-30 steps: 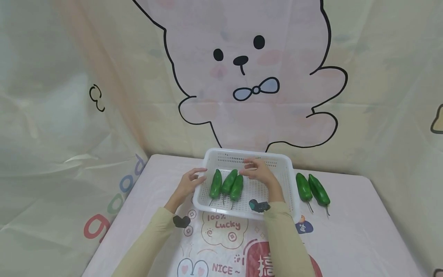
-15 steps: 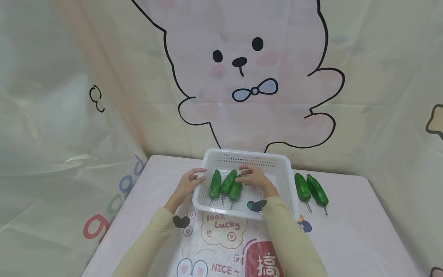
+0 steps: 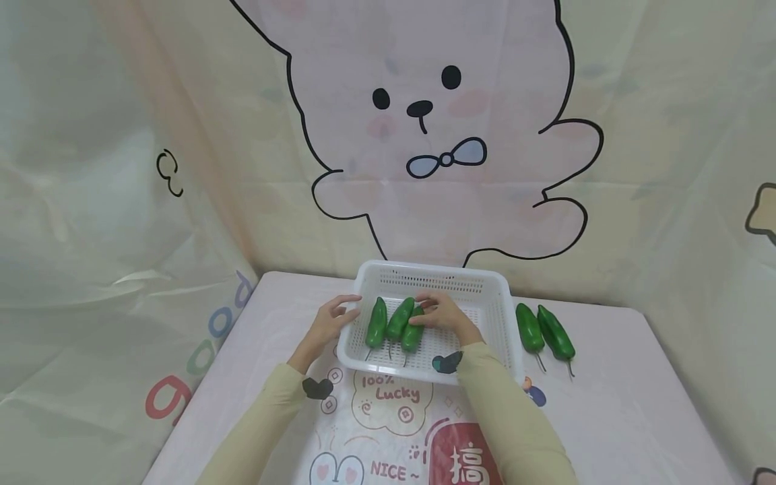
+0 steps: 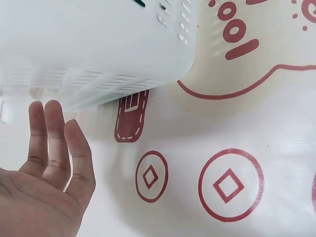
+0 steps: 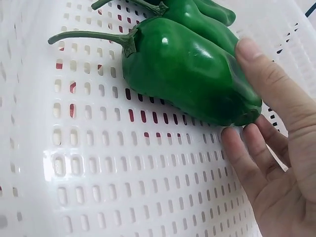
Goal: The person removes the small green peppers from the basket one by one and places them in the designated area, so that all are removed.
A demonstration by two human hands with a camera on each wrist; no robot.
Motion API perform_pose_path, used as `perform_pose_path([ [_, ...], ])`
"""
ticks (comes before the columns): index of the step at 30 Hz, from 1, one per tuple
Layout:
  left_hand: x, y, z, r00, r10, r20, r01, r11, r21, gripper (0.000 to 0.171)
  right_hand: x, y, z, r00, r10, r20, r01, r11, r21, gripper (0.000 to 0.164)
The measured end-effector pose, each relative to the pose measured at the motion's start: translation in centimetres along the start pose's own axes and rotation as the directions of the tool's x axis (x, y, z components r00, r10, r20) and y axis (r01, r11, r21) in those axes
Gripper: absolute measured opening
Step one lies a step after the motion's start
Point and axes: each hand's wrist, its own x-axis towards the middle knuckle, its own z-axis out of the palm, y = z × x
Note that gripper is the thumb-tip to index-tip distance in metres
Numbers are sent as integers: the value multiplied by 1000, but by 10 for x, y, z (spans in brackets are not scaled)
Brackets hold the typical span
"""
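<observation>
Three green peppers, one of them a green pepper at the left, lie side by side in a white perforated basket. My right hand reaches inside and grips the tip end of the rightmost green pepper. Its thumb lies along one side and the fingertips along the other; the pepper rests on the basket floor, stem towards me. On the outside left, my left hand rests its fingertips at the basket wall. In the left wrist view, the fingers are fairly straight and reach up to the basket's underside edge.
Two more green peppers, a shorter green pepper and a longer green pepper, lie on the table just right of the basket. A printed cloth covers the table. Behind stands a curtain with a cartoon bear.
My right hand has moved left and down inside the basket, from above the peppers to the tip of the rightmost one. The left hand has stayed at the basket's left side.
</observation>
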Motion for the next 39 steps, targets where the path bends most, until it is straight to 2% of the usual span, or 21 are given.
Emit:
perform_pose_path([
  [4,4,-6,0,1000,-4,-8,4,1000,-1,41,0,0,1,1000,-5,1,5,1000,1,64],
  [10,19,-34,3,999,-8,-38,8,1000,-9,42,1,-1,1,1000,18,6,-17,1000,-24,68],
  [14,24,-44,2,999,-10,-35,10,1000,-15,43,2,0,0,999,34,16,-33,998,-53,72],
  [22,25,-44,1,1000,8,-28,-9,1000,-12,40,1,-2,-2,998,64,30,-61,993,-101,73],
  [39,23,-40,2,999,-12,-39,12,1000,-4,43,9,8,-9,996,-3,86,14,992,-125,69],
])
